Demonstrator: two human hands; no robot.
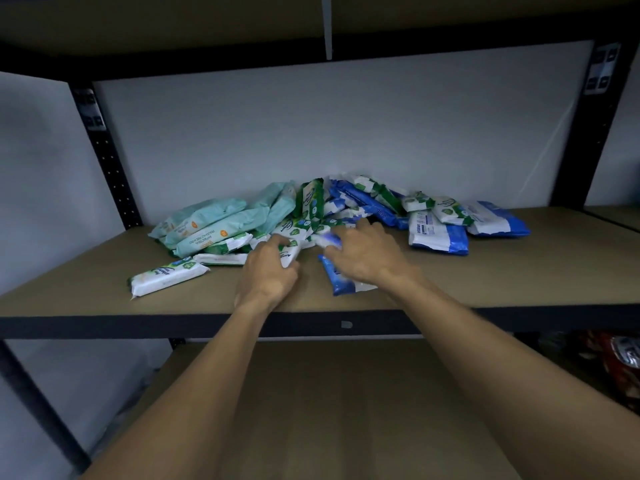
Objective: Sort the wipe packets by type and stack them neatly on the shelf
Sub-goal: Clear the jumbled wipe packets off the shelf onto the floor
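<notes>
I see my left hand (268, 271) gripping a white-and-green plastic wipe packet (290, 251), my right hand (365, 252) pinching a blue-and-white plastic packet (327, 240).

Three kinds of wipe packets lay on the shelf (502, 271). About five mint-green packets (207, 220) could be counted at the left. At least eight green-and-white packets (168, 276) showed, one of them alone at the front, though the heap hid part of the number. Roughly six blue-and-white packets (438, 233) showed, two of them plain to see at the right. There were two hands, the left hand (268, 271) and the right hand (363, 254). One red bag (620, 355) lay on the lower shelf (346, 393).
</notes>
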